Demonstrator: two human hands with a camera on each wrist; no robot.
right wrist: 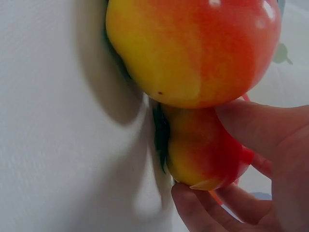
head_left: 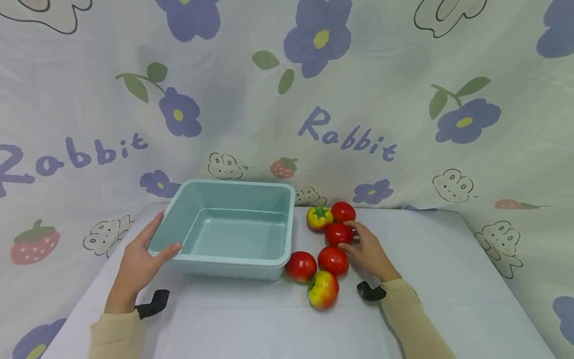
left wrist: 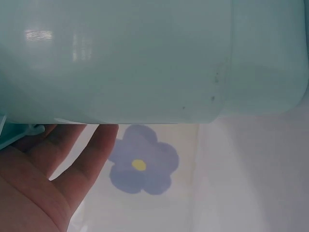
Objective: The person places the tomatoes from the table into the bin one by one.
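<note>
A pale blue-green plastic basin [head_left: 242,234] stands on the table, left of the middle. My left hand [head_left: 141,254] holds its left end, the thumb over the rim near the front corner and the fingers along the outer wall. In the left wrist view the basin's wall [left wrist: 145,63] hides those fingertips. My right hand [head_left: 368,249] grips a red tomato [head_left: 337,235], thumb on the near side and fingers on the far side. The right wrist view shows this tomato's yellow-and-red side [right wrist: 203,150] between thumb and fingers, with another tomato [right wrist: 193,48] close against it.
Around the gripped tomato lie a red tomato [head_left: 343,212] behind, a yellow-topped one [head_left: 319,219] to its left, and red ones [head_left: 333,262] [head_left: 301,267] in front. A yellow-red tomato [head_left: 323,290] is nearest. A printed cloth [head_left: 251,119] hangs behind the white table [head_left: 269,329].
</note>
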